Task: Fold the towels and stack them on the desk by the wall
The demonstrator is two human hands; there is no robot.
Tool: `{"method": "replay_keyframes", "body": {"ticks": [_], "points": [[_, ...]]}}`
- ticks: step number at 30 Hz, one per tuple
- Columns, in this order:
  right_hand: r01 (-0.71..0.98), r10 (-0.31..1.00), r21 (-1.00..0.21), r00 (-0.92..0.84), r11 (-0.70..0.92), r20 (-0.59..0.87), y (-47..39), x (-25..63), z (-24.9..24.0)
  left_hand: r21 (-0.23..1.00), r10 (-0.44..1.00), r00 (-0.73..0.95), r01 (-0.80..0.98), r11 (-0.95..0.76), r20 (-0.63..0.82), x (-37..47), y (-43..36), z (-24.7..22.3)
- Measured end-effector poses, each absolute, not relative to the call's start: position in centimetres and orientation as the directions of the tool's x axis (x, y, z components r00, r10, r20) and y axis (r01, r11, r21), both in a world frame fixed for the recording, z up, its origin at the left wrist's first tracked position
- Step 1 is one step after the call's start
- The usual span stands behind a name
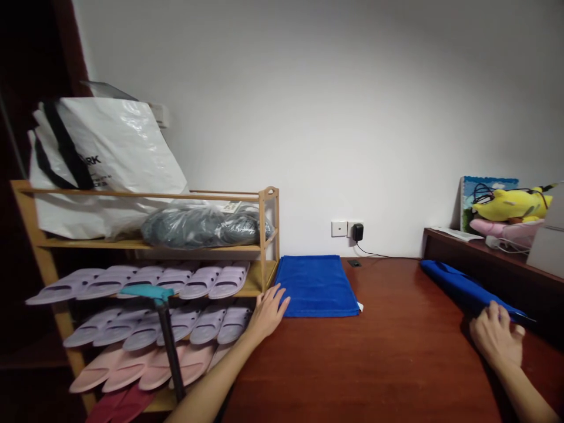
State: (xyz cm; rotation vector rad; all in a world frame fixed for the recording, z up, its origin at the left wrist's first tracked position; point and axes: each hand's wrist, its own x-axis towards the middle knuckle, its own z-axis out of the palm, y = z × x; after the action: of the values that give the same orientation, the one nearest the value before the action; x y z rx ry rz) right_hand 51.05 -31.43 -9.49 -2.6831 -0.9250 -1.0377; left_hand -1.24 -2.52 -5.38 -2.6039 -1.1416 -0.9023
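We are holding our left hand [269, 312] at the near left corner of a folded blue cloth [314, 286], its fingers loosely spread and touching the edge. The cloth is lying flat on the reddish-brown bench [365, 364], just beside the shoe rack [263, 235], with a small white tag [360, 307] showing at its near right corner. With our right hand [497, 336], we are reaching to the near end of a long, narrow blue bundle [467, 288]; our fingers are curling there, but we cannot tell whether they are pinching it. The bundle is lying at a slant along the right side of the bench, below a raised ledge [484, 249], well apart from the cloth. On that ledge, a yellow plush toy [513, 204] is lying on something pink. Behind the bench, a black adapter [358, 232] is sitting in a wall socket, its thin cable running to the right. To our left, the rack is carrying a big white bag [118, 153] and a plastic-wrapped grey bundle [202, 226] above rows of lilac slippers [229, 279] and pink slippers [99, 367]. A black pole [171, 346] with a teal top is standing in front.
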Motion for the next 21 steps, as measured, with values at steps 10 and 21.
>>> {"method": "replay_keyframes", "body": {"ticks": [10,21], "points": [[0.81,0.816,0.319,0.301,-0.491,0.493,-32.3,45.3,-8.4,0.077,0.58,0.53,0.693,-0.716,0.619,-1.3,-2.4,-5.6],[0.613,0.552,0.054,0.665,-0.788,0.503,-30.8,47.4,-9.4,0.07,0.565,0.512,0.698,-0.713,0.647,-1.5,-2.7,-5.6]]}}
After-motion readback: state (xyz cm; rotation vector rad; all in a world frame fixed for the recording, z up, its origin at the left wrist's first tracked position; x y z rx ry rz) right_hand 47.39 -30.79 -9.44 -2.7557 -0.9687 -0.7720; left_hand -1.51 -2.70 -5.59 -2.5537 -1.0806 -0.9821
